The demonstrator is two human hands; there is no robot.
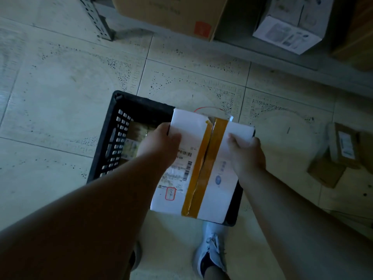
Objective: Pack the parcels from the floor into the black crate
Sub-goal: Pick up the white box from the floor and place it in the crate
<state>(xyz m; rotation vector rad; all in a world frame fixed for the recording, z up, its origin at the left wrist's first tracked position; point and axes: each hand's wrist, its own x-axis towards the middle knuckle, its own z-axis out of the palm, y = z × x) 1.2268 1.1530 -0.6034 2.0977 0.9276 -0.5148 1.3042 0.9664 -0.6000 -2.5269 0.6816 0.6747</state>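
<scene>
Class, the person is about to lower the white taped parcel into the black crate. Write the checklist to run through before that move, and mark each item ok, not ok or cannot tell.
1. Left hand grips the white parcel: ok.
2. Right hand grips its other side: ok.
3. Parcel is over the black crate: ok.
4. Room left beside the parcels in the crate: cannot tell, mostly hidden.
5. Brown tape seals the seam: not ok, torn at the far end.
6. Brown parcels still wait on the floor: ok.
</scene>
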